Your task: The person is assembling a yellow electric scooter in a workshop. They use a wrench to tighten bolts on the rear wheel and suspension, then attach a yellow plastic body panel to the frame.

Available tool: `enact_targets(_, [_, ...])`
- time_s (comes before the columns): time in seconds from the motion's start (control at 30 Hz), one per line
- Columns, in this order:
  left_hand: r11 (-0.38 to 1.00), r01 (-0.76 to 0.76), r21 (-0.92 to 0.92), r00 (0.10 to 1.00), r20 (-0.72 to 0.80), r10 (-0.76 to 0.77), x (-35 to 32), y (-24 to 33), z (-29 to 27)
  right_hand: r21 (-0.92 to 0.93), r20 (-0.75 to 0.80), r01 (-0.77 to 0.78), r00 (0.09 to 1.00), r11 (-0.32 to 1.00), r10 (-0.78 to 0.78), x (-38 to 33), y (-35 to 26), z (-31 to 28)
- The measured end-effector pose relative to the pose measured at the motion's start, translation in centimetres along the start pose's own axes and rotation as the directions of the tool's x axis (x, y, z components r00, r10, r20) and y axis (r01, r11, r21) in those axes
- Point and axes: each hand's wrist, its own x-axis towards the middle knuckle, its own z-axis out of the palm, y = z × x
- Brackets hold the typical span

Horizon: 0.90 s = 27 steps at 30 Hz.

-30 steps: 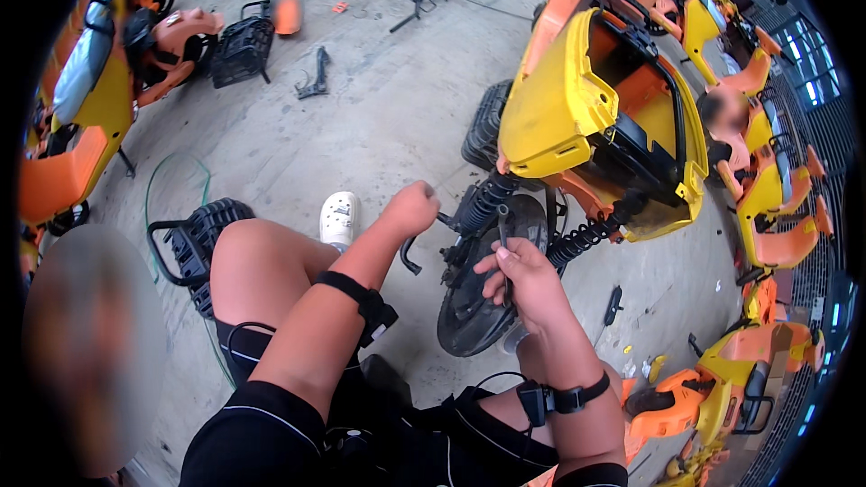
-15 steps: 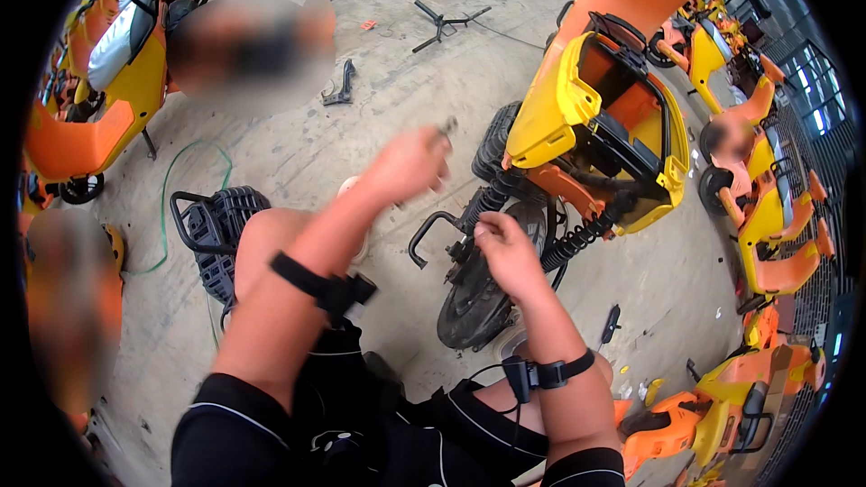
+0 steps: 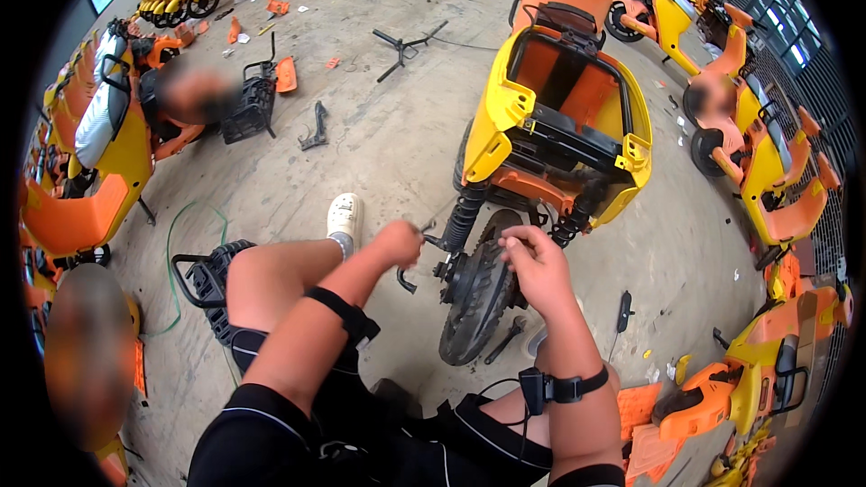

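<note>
My left hand [image 3: 399,244] is closed around a slim metal wrench [image 3: 428,226], whose end sticks out past the fingers. It hovers left of the wheel hub [image 3: 456,277], near a bent black bar [image 3: 407,283]. My right hand [image 3: 536,268] is just right of the black tyre [image 3: 483,302], fingers curled toward the thumb; what they hold, if anything, is hidden. The wheel belongs to a yellow and orange scooter [image 3: 505,117], with a black coil shock absorber [image 3: 465,216] on the left and a second one [image 3: 570,227] on the right.
A dark tool [image 3: 506,340] lies beside the tyre. A black frame part [image 3: 215,289] stands by my left knee, near a green cord [image 3: 171,266]. Another black part [image 3: 624,311] lies to the right. Scooters [image 3: 113,158] line the left; others [image 3: 776,189] line the right.
My left hand has come down with the wrench toward the hub. My right hand has shifted right, slightly lower, beside the tyre. The view has swung, and the scooter now appears further left.
</note>
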Motion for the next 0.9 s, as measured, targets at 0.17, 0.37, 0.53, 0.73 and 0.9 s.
enact_targets(0.17, [0.995,0.08,-0.066,0.963,-0.252,-0.094,3.6,-2.7,9.0,0.117,-0.142,-0.024,0.989,0.993,0.04,0.0,1.7,-2.2])
enact_targets(0.37, [0.994,0.087,-0.061,0.916,-0.387,-0.104,5.2,-2.5,11.4,0.001,-0.073,0.004,0.997,1.0,-0.004,1.8,1.9,-2.7])
enact_targets(0.53, [0.991,0.093,-0.099,0.92,-0.373,-0.124,4.5,-3.2,12.5,0.053,-0.089,0.008,0.996,0.999,-0.003,3.1,1.2,-3.2])
enact_targets(0.73, [0.995,0.047,-0.088,0.916,-0.393,-0.078,4.5,-3.0,12.2,0.043,-0.081,0.015,0.997,0.999,-0.012,3.4,1.5,-2.1])
enact_targets(0.9, [0.999,0.022,-0.035,0.909,-0.415,-0.035,4.2,-3.4,12.7,0.043,-0.122,0.092,0.989,0.995,-0.086,2.9,2.2,-1.8])
